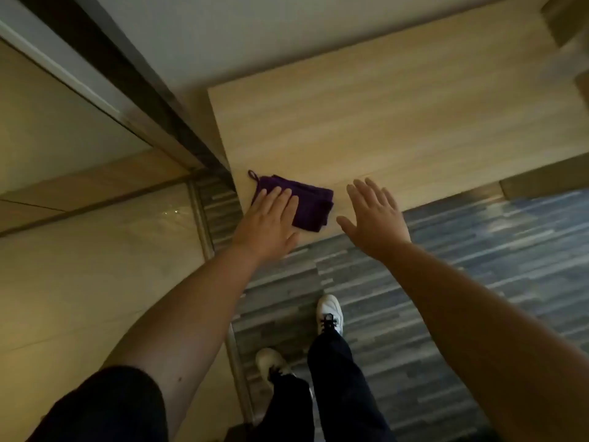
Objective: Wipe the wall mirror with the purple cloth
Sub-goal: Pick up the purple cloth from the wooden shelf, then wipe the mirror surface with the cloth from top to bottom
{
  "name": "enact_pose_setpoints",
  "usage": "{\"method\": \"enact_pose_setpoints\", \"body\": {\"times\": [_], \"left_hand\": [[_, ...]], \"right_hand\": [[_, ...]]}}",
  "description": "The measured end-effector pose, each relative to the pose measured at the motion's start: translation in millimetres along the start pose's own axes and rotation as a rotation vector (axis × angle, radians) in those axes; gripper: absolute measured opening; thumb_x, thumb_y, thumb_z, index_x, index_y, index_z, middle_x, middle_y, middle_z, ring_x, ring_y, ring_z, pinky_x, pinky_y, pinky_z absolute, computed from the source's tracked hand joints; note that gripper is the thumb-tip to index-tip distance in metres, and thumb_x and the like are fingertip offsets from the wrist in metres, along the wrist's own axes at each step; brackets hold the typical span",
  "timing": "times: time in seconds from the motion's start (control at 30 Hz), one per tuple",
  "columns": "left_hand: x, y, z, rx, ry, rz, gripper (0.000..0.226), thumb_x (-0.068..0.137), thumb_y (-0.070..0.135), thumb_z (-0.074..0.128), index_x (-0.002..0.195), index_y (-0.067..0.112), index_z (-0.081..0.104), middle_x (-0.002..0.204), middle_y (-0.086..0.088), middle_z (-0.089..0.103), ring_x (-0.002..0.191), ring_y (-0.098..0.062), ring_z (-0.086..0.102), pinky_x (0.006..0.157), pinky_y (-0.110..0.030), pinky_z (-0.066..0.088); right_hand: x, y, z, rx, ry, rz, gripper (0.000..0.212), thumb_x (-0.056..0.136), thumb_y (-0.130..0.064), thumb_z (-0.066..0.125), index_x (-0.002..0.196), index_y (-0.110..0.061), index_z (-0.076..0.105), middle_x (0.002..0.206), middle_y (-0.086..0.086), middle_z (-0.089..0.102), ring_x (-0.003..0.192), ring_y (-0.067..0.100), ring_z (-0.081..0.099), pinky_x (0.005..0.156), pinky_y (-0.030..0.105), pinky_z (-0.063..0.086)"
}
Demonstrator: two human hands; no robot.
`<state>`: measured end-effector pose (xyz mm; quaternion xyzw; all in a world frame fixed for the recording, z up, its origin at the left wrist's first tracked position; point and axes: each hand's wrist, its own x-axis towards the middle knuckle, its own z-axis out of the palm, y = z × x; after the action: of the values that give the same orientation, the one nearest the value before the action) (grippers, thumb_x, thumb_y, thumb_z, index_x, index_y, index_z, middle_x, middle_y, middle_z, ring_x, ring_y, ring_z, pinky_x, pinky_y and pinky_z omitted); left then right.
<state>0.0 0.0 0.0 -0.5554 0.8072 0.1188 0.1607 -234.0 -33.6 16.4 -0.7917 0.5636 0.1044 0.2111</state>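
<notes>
**Hands spread over a folded purple cloth on the worktop**

Fingers (280, 194) of the left hand (269, 218) lie flat and close together, palm down, resting on the left part of the purple cloth (310, 202). Nothing is gripped: the hand is open, its thumb set out to the side near the cloth's near edge. The cloth sits folded into a thick pad at the near left corner of the pale wooden worktop (398, 129), with a small hanging loop sticking out from its far left corner.

Just to the right of the cloth, the right hand (374, 215) is held palm down with all five fingers spread wide and the thumb stretched out toward the cloth. It holds nothing and does not touch the cloth; whether it touches the worktop edge cannot be told.

To the left, a dark-framed wall mirror (47, 122) runs along the wall, its frame meeting the worktop's left side. Below, striped grey-blue carpet (462, 266) covers the floor, where the person's white shoes (330, 312) and dark trousers show.
</notes>
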Motion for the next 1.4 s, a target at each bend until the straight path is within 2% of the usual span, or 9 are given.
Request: {"method": "enact_pose_setpoints", "body": {"times": [0.2, 0.53, 0.67, 0.73, 0.87, 0.97, 1.03, 1.27, 1.4], "left_hand": [[49, -10, 29, 0.042, 0.064, 0.115, 0.079, 0.099, 0.055, 0.034, 0.156, 0.004, 0.013, 0.163, -0.017, 0.009, 0.151, -0.031, 0.001, 0.123, -0.045, -0.001], [60, -28, 45, 0.014, 0.285, 0.238, 0.079, 0.093, 0.059, 0.031, 0.149, 0.005, 0.031, 0.151, -0.020, 0.037, 0.138, -0.035, 0.032, 0.116, -0.050, 0.025], [61, -21, 51, 0.033, 0.410, 0.206, 0.058, 0.094, 0.047, 0.047, 0.131, 0.003, 0.052, 0.120, -0.018, 0.057, 0.106, -0.037, 0.053, 0.090, -0.047, 0.043], [55, -12, 46, -0.005, 0.399, 0.134, 0.044, 0.089, 0.039, 0.058, 0.115, 0.003, 0.059, 0.103, -0.016, 0.061, 0.090, -0.035, 0.057, 0.077, -0.043, 0.046], [12, -9, 40, -0.073, 0.381, 0.079, 0.032, 0.089, 0.034, 0.055, 0.100, 0.004, 0.060, 0.092, -0.016, 0.061, 0.078, -0.034, 0.058, 0.066, -0.039, 0.046], [-39, -28, 22, -0.084, 0.390, -0.006, 0.033, 0.086, 0.034, 0.064, 0.100, 0.005, 0.059, 0.090, -0.015, 0.060, 0.077, -0.033, 0.057, 0.064, -0.038, 0.046], [-75, -48, -2, -0.088, 0.427, -0.053, 0.035, 0.088, 0.035, 0.060, 0.104, 0.004, 0.058, 0.092, -0.016, 0.060, 0.080, -0.034, 0.058, 0.067, -0.041, 0.047], [-217, -152, -121, 0.054, 0.690, -0.314, 0.039, 0.094, 0.039, 0.048, 0.111, 0.005, 0.055, 0.097, -0.015, 0.060, 0.082, -0.034, 0.057, 0.068, -0.042, 0.045], [-297, -205, -177, 0.166, 0.802, -0.431, 0.038, 0.097, 0.039, 0.048, 0.114, 0.006, 0.052, 0.099, -0.014, 0.060, 0.084, -0.033, 0.057, 0.069, -0.041, 0.044]], "right_hand": [[26, 12, 32, -0.030, 0.018, -0.038, 0.067, 0.102, -0.051, 0.031, 0.156, -0.014, 0.014, 0.165, 0.005, 0.008, 0.152, 0.019, -0.002, 0.119, 0.035, -0.008], [36, 9, 39, -0.038, 0.117, -0.071, 0.061, 0.103, -0.049, 0.033, 0.153, -0.014, 0.026, 0.164, 0.007, 0.015, 0.152, 0.021, 0.005, 0.121, 0.037, -0.001], [31, 5, 47, -0.049, 0.126, -0.101, 0.059, 0.102, -0.045, 0.037, 0.152, -0.014, 0.028, 0.164, 0.008, 0.018, 0.152, 0.023, 0.009, 0.123, 0.040, 0.005], [23, 0, 47, -0.058, 0.120, -0.099, 0.059, 0.102, -0.046, 0.037, 0.151, -0.014, 0.029, 0.164, 0.009, 0.016, 0.152, 0.024, 0.009, 0.123, 0.041, 0.005], [5, -21, 28, -0.100, 0.073, -0.121, 0.062, 0.102, -0.049, 0.032, 0.154, -0.016, 0.021, 0.165, 0.008, 0.005, 0.152, 0.023, -0.001, 0.120, 0.038, -0.005], [-3, -52, -1, -0.125, 0.076, -0.181, 0.063, 0.102, -0.050, 0.030, 0.155, -0.016, 0.020, 0.166, 0.007, 0.002, 0.152, 0.022, -0.004, 0.120, 0.039, -0.007], [-9, -85, -26, -0.126, 0.096, -0.215, 0.064, 0.102, -0.051, 0.029, 0.155, -0.017, 0.019, 0.166, 0.007, 0.001, 0.152, 0.022, -0.005, 0.120, 0.039, -0.006], [-42, -241, -128, -0.132, 0.207, -0.453, 0.065, 0.102, -0.052, 0.029, 0.156, -0.021, 0.014, 0.165, 0.005, -0.001, 0.147, 0.016, -0.016, 0.123, 0.045, -0.002], [-56, -335, -191, -0.186, 0.321, -0.571, 0.066, 0.102, -0.051, 0.029, 0.157, -0.019, 0.011, 0.165, 0.005, -0.002, 0.145, 0.016, -0.018, 0.118, 0.039, -0.011]]}}
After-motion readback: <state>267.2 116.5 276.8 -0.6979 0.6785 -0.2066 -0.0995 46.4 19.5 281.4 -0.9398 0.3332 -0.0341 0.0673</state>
